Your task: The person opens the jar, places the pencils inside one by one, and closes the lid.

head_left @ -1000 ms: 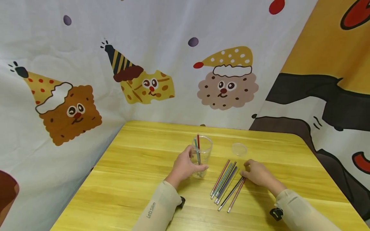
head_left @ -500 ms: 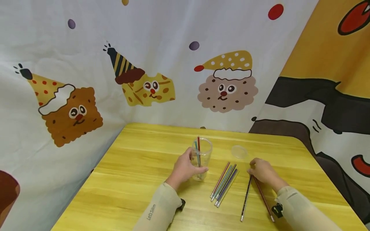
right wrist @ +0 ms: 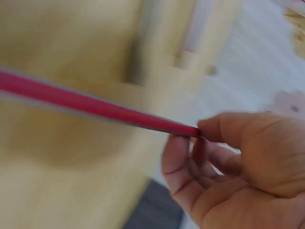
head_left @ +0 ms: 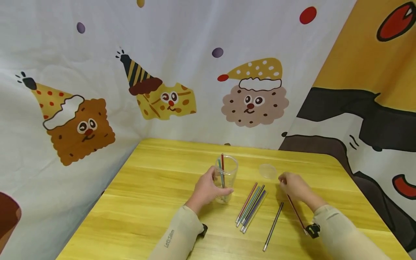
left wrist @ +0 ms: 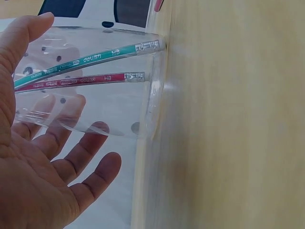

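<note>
Backdrop cloth [head_left: 182, 32]: printed with cartoon snacks; hangs beyond the cup, behind the table's far edge.

Table [head_left: 139, 198]: yellow wood grain; far edge behind the cup, side edges well apart from it, near edge out of view.

Your left hand [head_left: 206, 186]: at the cup's left side, thumb and curved fingers grasping its wall.

Your right hand [head_left: 294, 186]: right of the cup, thumb and forefinger pinching one end of a red pencil [right wrist: 95, 105].

Clear cup [head_left: 230, 174]: upright on the table, mouth up. Teal pencil [left wrist: 86, 62] and crimson pencil [left wrist: 86, 82] lean inside, eraser ends down.

Clear disc [head_left: 267, 171]: flat, right of the cup and farther from you; probably a lid.

Pencil row [head_left: 249, 209]: several, lying together, just right of the cup and nearer you.

Red pencil: right of the cup, slanting from your fingertips towards you; whether its eraser end touches the table, you cannot tell.

Dark pencil [head_left: 273, 227]: alone, right of the cup, beyond the row.

Hazards, judged: the light cup could tip if the held pencil catches its rim or your left grip slackens. A low sweep could scatter the row or roll the dark pencil. An end-pinch could let the tail swing.

Room: broadest left of the cup; tighter on its right, where passing above the row looks safer.
</note>
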### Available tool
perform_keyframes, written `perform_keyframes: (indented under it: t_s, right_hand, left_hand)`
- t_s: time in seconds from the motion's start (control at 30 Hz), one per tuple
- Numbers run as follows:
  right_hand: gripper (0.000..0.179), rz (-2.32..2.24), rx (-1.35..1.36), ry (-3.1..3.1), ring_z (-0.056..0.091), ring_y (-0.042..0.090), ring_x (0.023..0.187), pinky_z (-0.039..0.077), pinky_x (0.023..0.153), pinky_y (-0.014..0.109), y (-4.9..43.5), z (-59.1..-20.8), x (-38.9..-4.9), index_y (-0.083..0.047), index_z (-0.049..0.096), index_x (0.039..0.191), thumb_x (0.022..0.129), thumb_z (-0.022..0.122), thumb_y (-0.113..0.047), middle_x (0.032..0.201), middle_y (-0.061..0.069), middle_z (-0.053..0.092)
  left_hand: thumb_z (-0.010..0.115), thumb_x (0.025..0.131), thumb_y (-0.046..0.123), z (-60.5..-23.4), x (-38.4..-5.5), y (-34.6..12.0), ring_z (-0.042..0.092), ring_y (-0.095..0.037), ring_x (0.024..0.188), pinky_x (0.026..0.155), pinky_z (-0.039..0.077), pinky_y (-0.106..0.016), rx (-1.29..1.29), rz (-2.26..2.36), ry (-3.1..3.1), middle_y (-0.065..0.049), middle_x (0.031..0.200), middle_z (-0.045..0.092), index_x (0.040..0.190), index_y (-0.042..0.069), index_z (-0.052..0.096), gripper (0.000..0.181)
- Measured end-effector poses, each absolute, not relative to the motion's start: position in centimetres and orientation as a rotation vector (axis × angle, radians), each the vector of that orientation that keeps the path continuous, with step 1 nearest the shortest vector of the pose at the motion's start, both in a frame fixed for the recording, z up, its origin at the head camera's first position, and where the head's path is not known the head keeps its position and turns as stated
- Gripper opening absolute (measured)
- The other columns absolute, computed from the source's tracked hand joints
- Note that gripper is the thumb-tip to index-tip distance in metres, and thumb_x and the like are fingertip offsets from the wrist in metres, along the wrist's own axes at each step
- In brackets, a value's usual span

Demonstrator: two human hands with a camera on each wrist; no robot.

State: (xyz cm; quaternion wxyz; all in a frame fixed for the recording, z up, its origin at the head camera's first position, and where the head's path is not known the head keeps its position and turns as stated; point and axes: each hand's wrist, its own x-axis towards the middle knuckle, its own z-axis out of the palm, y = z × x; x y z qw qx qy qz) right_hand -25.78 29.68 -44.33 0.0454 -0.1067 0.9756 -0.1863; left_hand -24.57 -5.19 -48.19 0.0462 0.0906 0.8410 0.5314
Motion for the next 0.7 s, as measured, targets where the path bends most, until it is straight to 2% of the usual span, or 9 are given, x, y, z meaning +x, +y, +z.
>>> perform_keyframes:
  t_s: [0.07, 0.1, 0.2, 0.3, 0.4, 0.47, 0.53, 0.7]
  right_hand:
    - [0.028, -0.67, -0.399, 3.098, 0.073, 0.042, 0.097, 0.061, 0.078, 0.051, 28.8, -42.0, -26.2, 0.014, 0.063, 0.126, 0.106, 0.06, -0.006, 0.113, 0.032, 0.072]
    - [0.029, -0.749, -0.444, 3.163, 0.073, 0.038, 0.094, 0.061, 0.076, 0.047, 28.2, -40.5, -26.4, 0.012, 0.062, 0.129, 0.107, 0.061, -0.006, 0.113, 0.03, 0.072]
    - [0.032, -1.086, -0.593, 3.359, 0.071, 0.015, 0.084, 0.058, 0.071, 0.025, 25.6, -35.5, -25.9, 0.003, 0.063, 0.136, 0.105, 0.067, -0.005, 0.105, 0.022, 0.075]
    - [0.036, -1.631, -0.819, 3.387, 0.063, -0.001, 0.075, 0.05, 0.068, 0.009, 22.4, -31.0, -24.5, 0.001, 0.066, 0.135, 0.1, 0.072, 0.002, 0.097, 0.005, 0.075]
    - [0.036, -2.199, -1.064, 3.116, 0.069, 0.005, 0.08, 0.056, 0.077, 0.012, 19.4, -28.1, -23.4, 0.008, 0.065, 0.13, 0.095, 0.072, 0.011, 0.1, -0.002, 0.076]
    - [0.036, -2.411, -1.186, 2.938, 0.071, 0.01, 0.08, 0.059, 0.078, 0.017, 17.6, -27.6, -23.2, 0.011, 0.064, 0.129, 0.094, 0.071, 0.014, 0.102, -0.003, 0.078]
    - [0.035, -2.478, -1.266, 2.842, 0.072, 0.012, 0.08, 0.06, 0.078, 0.019, 16.1, -28.2, -23.3, 0.012, 0.063, 0.128, 0.094, 0.071, 0.015, 0.101, 0.003, 0.078]
    - [0.032, -2.15, -1.34, 3.004, 0.071, 0.009, 0.08, 0.057, 0.076, 0.014, 14.0, -32.4, -24.8, 0.006, 0.067, 0.123, 0.093, 0.074, 0.013, 0.098, 0.015, 0.077]
  left_hand:
    - [0.098, 0.076, 0.044, -48.3, -24.6, -5.3, 0.065, -0.03, 0.118, 0.097, 0.058, -0.055, 0.276, 1.618, 2.577, -0.006, 0.127, 0.07, 0.128, 0.025, 0.059, 0.068]
    - [0.098, 0.076, 0.045, -48.3, -24.6, -5.3, 0.065, -0.03, 0.117, 0.096, 0.058, -0.054, 0.275, 1.613, 2.582, -0.006, 0.126, 0.07, 0.128, 0.025, 0.059, 0.068]
    - [0.098, 0.076, 0.046, -48.3, -24.6, -5.4, 0.066, -0.03, 0.117, 0.096, 0.059, -0.054, 0.277, 1.596, 2.594, -0.007, 0.127, 0.069, 0.128, 0.026, 0.058, 0.068]
    - [0.097, 0.076, 0.046, -48.2, -24.6, -5.4, 0.066, -0.031, 0.12, 0.098, 0.058, -0.055, 0.29, 1.583, 2.604, -0.007, 0.129, 0.07, 0.13, 0.026, 0.058, 0.069]
    - [0.097, 0.077, 0.045, -48.1, -24.7, -5.4, 0.066, -0.032, 0.122, 0.099, 0.058, -0.055, 0.301, 1.587, 2.606, -0.006, 0.129, 0.07, 0.129, 0.025, 0.058, 0.068]
    - [0.097, 0.077, 0.045, -48.0, -24.7, -5.4, 0.066, -0.031, 0.123, 0.1, 0.058, -0.055, 0.305, 1.595, 2.604, -0.005, 0.128, 0.071, 0.128, 0.025, 0.058, 0.067]
    - [0.097, 0.077, 0.045, -48.0, -24.6, -5.4, 0.065, -0.031, 0.124, 0.1, 0.058, -0.055, 0.307, 1.6, 2.6, -0.004, 0.128, 0.071, 0.129, 0.025, 0.058, 0.068]
    - [0.097, 0.078, 0.044, -48.0, -24.6, -5.3, 0.065, -0.031, 0.126, 0.103, 0.057, -0.055, 0.322, 1.608, 2.589, -0.003, 0.13, 0.071, 0.135, 0.025, 0.058, 0.072]
